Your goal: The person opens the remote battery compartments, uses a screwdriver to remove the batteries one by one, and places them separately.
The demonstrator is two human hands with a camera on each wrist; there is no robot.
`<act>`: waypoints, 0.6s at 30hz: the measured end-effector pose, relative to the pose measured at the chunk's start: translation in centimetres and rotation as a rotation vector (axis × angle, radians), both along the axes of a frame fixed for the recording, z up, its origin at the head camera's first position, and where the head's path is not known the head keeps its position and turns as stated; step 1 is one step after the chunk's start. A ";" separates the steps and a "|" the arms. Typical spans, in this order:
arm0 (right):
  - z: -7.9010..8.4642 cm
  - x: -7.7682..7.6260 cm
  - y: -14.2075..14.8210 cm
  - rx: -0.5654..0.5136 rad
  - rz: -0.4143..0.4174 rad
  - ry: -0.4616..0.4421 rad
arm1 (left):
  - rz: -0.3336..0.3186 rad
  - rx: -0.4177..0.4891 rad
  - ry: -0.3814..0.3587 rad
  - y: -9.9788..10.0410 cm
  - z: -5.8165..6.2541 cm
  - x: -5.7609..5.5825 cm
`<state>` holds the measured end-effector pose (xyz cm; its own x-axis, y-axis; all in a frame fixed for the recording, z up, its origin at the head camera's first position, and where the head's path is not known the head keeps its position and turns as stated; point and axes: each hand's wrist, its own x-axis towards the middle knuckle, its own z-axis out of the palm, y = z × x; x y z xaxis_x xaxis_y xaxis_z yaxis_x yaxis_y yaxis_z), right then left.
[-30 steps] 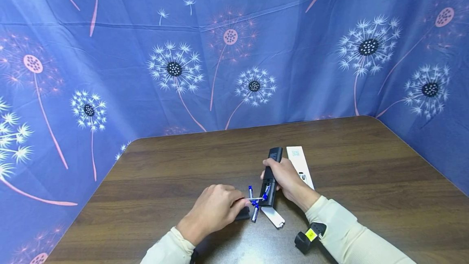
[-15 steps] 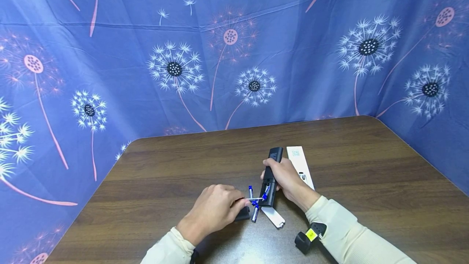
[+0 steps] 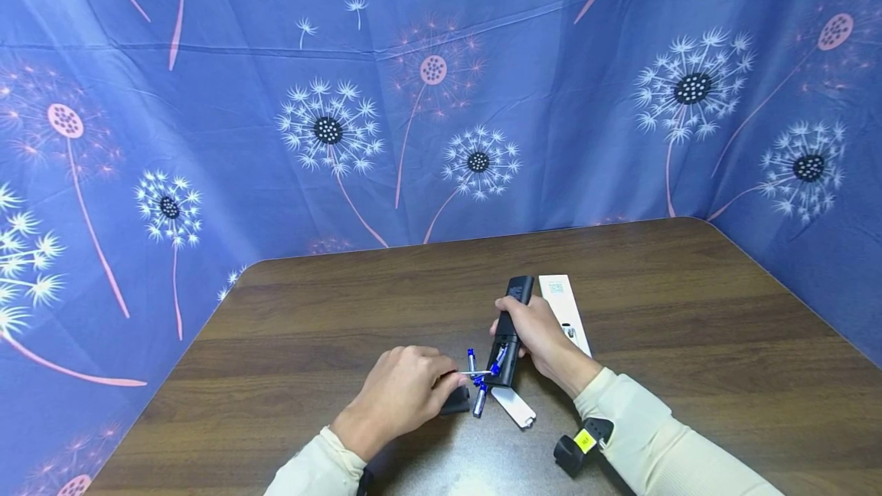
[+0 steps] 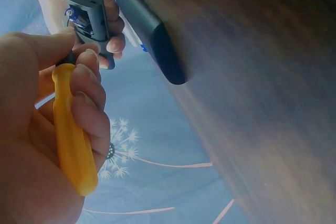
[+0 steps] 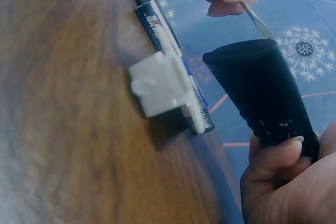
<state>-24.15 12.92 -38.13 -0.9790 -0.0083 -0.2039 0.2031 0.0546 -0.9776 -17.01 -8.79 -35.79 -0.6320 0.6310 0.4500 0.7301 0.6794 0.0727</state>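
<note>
My left hand [image 3: 406, 389] grips a flat-blade screwdriver by its yellow handle [image 4: 74, 129], thumb and fingers wrapped around it. Its thin metal shaft [image 3: 475, 373] points right, with the tip at a blue battery [image 3: 497, 364] in the uncovered compartment of a black remote control [image 3: 518, 291]. That battery sits tilted, one end toward the blade. My right hand [image 3: 544, 334] holds the remote around its middle, compartment facing up and the far end pointing away. In the right wrist view the screwdriver blade [image 5: 258, 23] reaches over the remote's end, and some buttons show underneath.
Loose blue-and-silver batteries [image 3: 480, 402] lie left of the remote. A white battery cover [image 3: 514, 409] lies just in front, a black rounded piece [image 3: 455, 402] beside my left hand. A white remote [image 3: 560, 297] lies to the right on the wooden table [image 3: 331, 305].
The remote's near end and the screwdriver tip have shifted very slightly; the battery stays in the compartment. Both hands otherwise hold their places.
</note>
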 end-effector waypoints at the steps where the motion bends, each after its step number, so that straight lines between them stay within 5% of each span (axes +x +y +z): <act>1: 0.0 0.0 0.0 -0.001 -0.002 0.001 | 0.004 0.000 -0.002 0.0 0.0 0.0; 18: 0.3 0.0 0.3 0.039 0.004 0.016 | 0.075 -0.012 -0.125 -0.4 0.3 -0.4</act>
<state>-24.20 13.20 -37.80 -0.9820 -0.0048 -0.1888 0.1875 0.0935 -0.9778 -17.45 -9.23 -35.53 -0.7280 0.5852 0.3573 0.6633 0.7329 0.1511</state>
